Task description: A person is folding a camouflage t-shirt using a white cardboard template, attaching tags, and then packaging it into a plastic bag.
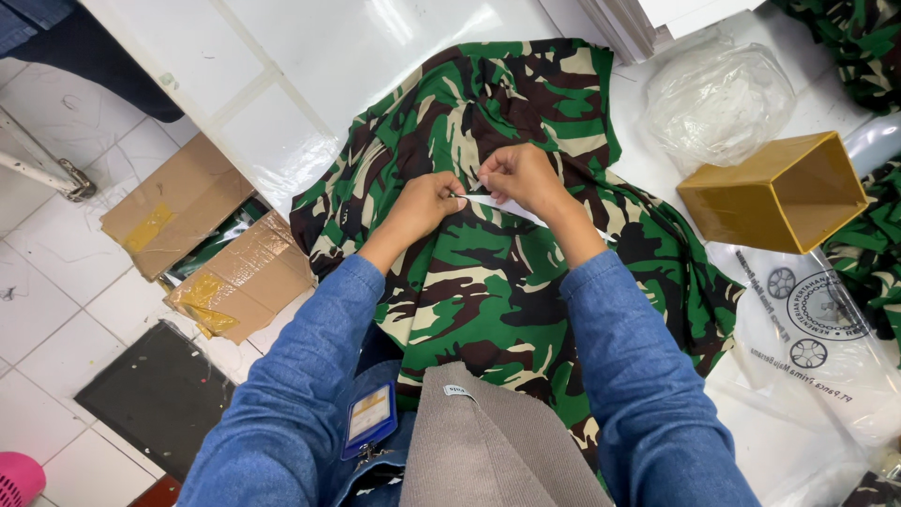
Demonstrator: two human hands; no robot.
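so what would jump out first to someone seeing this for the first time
The camouflage garment in green, brown and cream, spread over the white table, fills the middle. At its centre the left hand and right hand pinch a thin white strip between them. A yellow-brown open box lies on its side at the right.

At frame centre, left hand (424,202) and right hand (522,176) pinch a white strip (497,202) over camouflage cloth (488,272) on a white table (310,66); yellow box (774,192) at right.
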